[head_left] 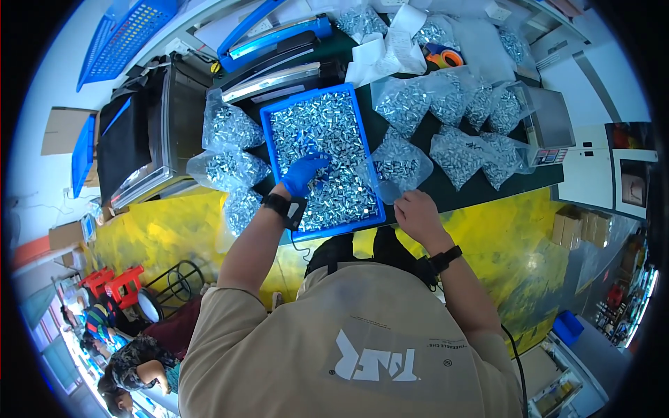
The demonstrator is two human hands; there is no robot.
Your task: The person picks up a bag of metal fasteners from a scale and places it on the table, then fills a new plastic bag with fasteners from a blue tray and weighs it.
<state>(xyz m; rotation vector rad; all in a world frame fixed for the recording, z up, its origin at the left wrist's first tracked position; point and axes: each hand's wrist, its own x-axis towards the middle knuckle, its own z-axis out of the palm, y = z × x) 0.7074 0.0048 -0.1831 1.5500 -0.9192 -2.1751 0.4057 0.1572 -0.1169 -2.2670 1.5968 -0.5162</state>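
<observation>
A blue tray (382, 202) full of small silvery metal cylinders (317, 122) lies on the table in front of me. My left hand (301, 175), in a blue glove, reaches over its left side into the cylinders. Its thumb and fingers look apart, though the fingertips are partly lost among the pieces. Just beyond the tray's right edge, my bare right hand (417, 211) has its fingers closed at the near edge of a clear plastic bag (402, 167). That bag lies on the table and contains similar metal pieces.
Filled clear bags (456, 155) crowd the table's right side, and others (233, 129) stand left of the tray. Behind it are a blue bag sealer (279, 45), white paper (394, 52) and an orange tape roll (444, 58). A metal-topped scale (550, 118) stands at right. People sit lower left.
</observation>
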